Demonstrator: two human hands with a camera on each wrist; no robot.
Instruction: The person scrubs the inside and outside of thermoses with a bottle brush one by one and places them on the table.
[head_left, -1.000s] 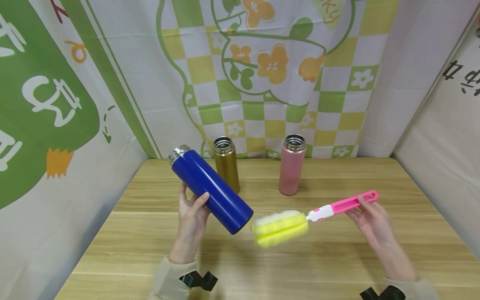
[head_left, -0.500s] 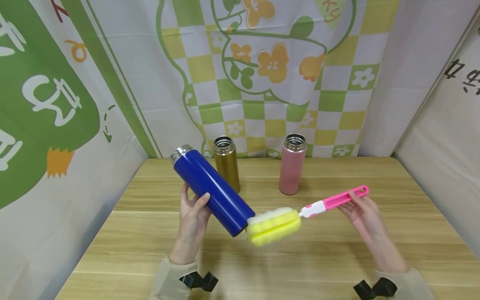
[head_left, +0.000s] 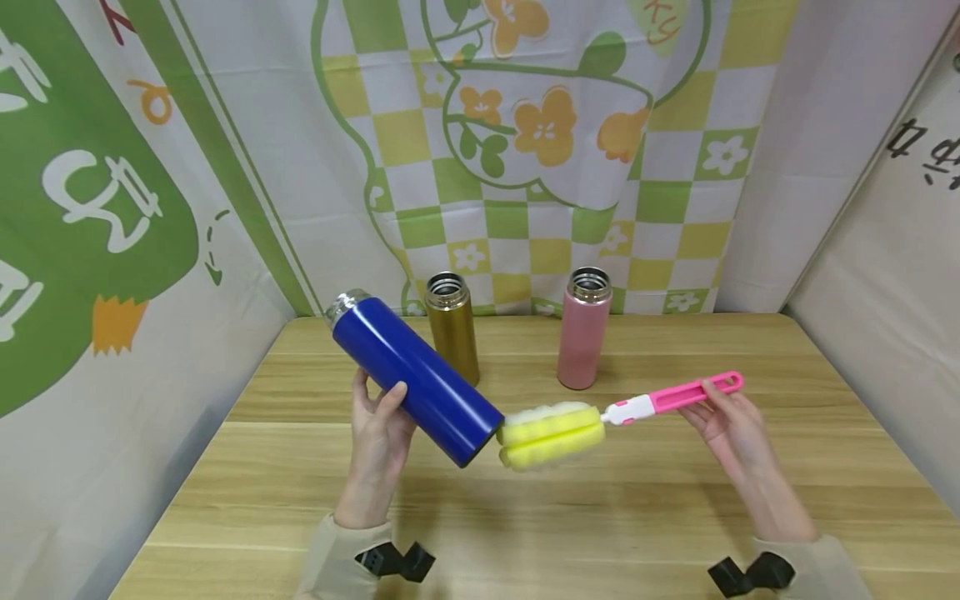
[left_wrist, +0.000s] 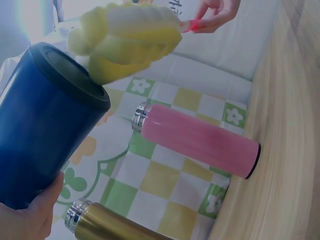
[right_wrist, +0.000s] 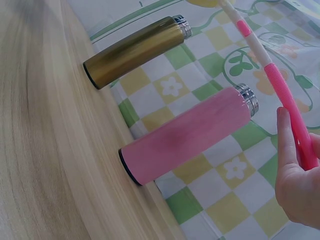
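My left hand (head_left: 379,433) grips a dark blue thermos bottle (head_left: 416,379) around its middle, above the table. The bottle tilts, its silver neck pointing up and left, its base down and right. In my right hand (head_left: 738,437) I hold a bottle brush (head_left: 693,396) by its pink handle. The yellow and white sponge head (head_left: 555,435) points left, right by the blue bottle's base; whether they touch I cannot tell. In the left wrist view the sponge (left_wrist: 130,40) overlaps the dark bottle base (left_wrist: 70,75). The right wrist view shows fingers (right_wrist: 286,140) around the handle.
A gold bottle (head_left: 455,333) stands uncapped on the wooden table (head_left: 570,533), partly behind the blue one. A pink bottle (head_left: 583,337), also uncapped, stands to its right. Printed cloth (head_left: 480,225) hangs behind the table's back edge.
The brush moved left toward the blue bottle's base, and its sponge head rose slightly. The blue bottle went a little right, then back left. The standing bottles stayed in place.
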